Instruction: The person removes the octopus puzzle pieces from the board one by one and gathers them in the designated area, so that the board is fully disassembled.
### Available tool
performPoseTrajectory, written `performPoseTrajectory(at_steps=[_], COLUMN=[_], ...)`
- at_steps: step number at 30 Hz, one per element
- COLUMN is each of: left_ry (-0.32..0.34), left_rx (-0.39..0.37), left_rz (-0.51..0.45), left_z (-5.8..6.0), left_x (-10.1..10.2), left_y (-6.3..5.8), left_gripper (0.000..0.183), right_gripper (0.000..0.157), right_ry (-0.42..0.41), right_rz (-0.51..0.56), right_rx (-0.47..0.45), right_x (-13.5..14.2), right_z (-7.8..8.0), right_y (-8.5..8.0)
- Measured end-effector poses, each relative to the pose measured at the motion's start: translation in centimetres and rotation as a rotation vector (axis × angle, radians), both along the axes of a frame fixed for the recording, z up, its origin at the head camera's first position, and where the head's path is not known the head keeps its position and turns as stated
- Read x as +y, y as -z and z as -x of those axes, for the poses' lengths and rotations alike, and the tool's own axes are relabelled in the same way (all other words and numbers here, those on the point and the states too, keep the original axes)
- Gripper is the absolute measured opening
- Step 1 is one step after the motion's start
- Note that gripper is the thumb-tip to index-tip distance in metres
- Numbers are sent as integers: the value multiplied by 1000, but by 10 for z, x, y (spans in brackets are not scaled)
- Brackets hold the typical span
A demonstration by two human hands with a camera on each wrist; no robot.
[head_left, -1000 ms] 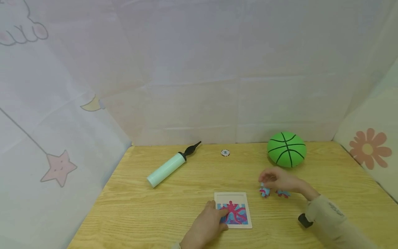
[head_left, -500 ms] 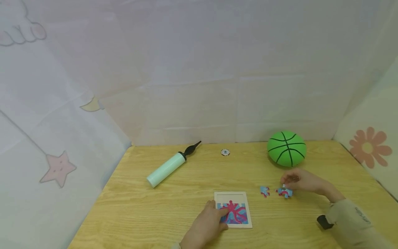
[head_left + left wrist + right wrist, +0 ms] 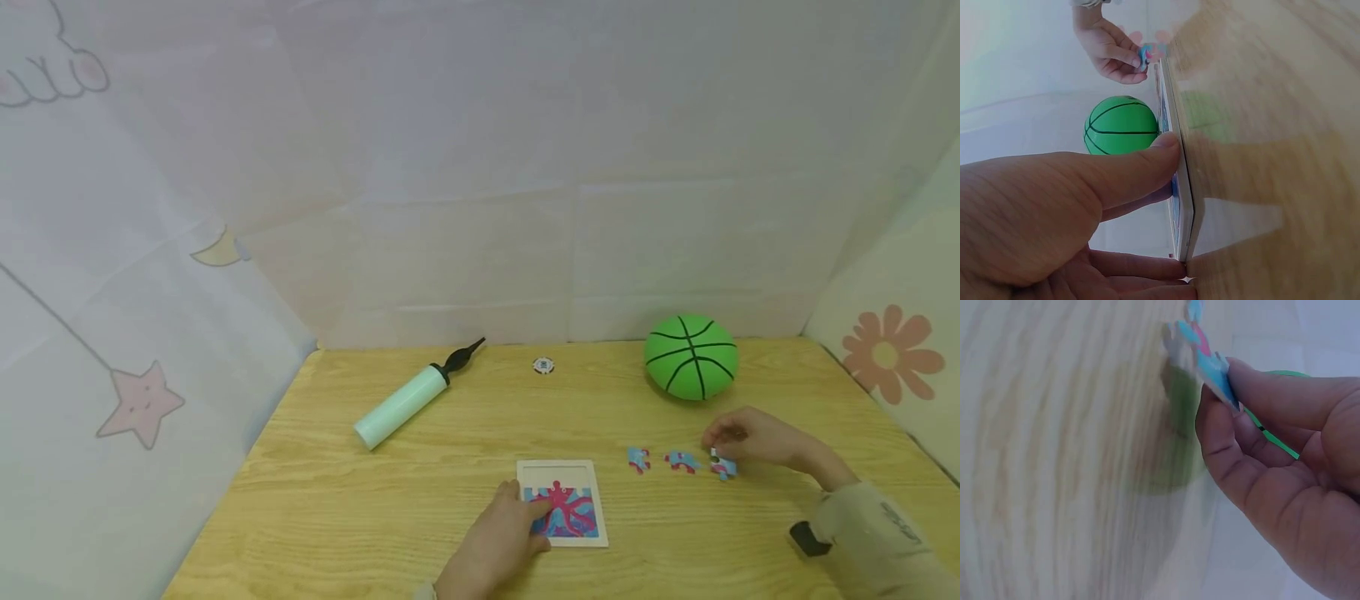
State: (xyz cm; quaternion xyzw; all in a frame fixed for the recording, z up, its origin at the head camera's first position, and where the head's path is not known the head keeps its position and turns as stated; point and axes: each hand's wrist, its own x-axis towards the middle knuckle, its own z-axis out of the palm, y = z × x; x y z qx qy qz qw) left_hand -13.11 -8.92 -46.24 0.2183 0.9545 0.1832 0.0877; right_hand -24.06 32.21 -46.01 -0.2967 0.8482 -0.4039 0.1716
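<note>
My left hand (image 3: 498,533) rests on the left side of a white-framed jigsaw puzzle (image 3: 561,465), with a finger on its pink octopus picture. In the left wrist view, the thumb (image 3: 1141,172) presses along the frame's edge and other straight fingers touch farther down. The top strip of the frame is bare. To the right, my right hand (image 3: 765,437) pinches a blue and pink puzzle piece (image 3: 723,467) between thumb and finger, low over the table. Two more puzzle pieces lie in a row to its left, one nearer the frame (image 3: 638,459) and one between (image 3: 681,461).
Behind the right hand sits a green ball with black lines (image 3: 691,358). A mint-green hand pump (image 3: 402,407) with a black nozzle lies at the left. A poker chip (image 3: 543,366) is near the back edge of the wooden table (image 3: 337,517). Pale printed cloth surrounds the table.
My right hand has moved right along the row, from the leftmost puzzle piece past the middle one to the rightmost, which it now pinches. The left hand has stayed on the frame.
</note>
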Motion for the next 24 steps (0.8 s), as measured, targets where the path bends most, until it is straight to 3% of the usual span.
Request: performPoseTrajectory(at_steps=[5, 14, 24], left_ry=[-1, 9, 7], left_rx=[35, 56, 55], left_rz=[4, 1, 12], left_z=[-1, -1, -1], left_x=[0, 0, 0], left_y=[2, 3, 1], left_gripper=[41, 42, 42], right_gripper=[17, 15, 19], right_ry=[48, 87, 98], right_rz=[19, -37, -52], right_rx=[-71, 160, 198], right_x=[0, -5, -5], right_z=[-3, 1, 2], right_y=[4, 11, 14])
